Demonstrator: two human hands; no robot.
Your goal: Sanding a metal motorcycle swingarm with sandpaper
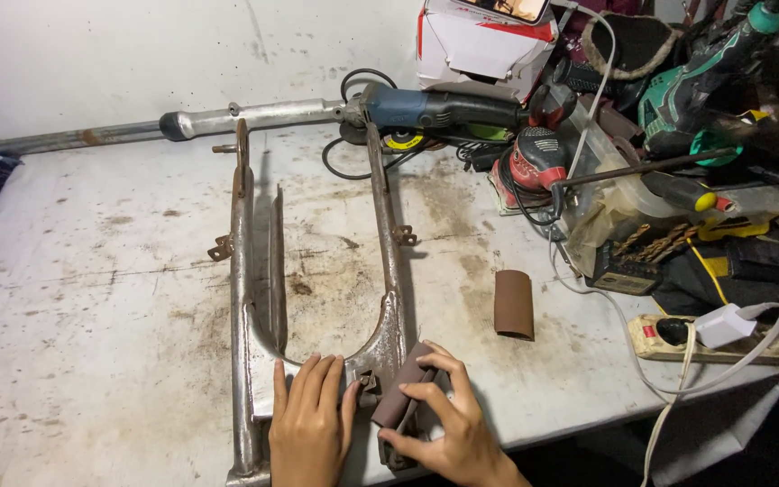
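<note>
- Head view: one steel frame [254, 298] lies on the stained counter [92, 298], its near end by the hands.
- Left hand [308, 424] rests flat on that end, fingers together; firm pressure here should steady it.
- Right hand [448, 424] pinches folded sandpaper [400, 392] against the frame; short, even strokes seem best.
- One spare sandpaper roll [514, 304] sits right; one grinder [435, 110] far.

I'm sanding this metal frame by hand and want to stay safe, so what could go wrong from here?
The left hand lies flat on the metal frame, beside brackets that could scrape bare skin. The right hand presses folded sandpaper near the table edge, so a slip might carry it off. Cords trail close by and could snag.
</note>
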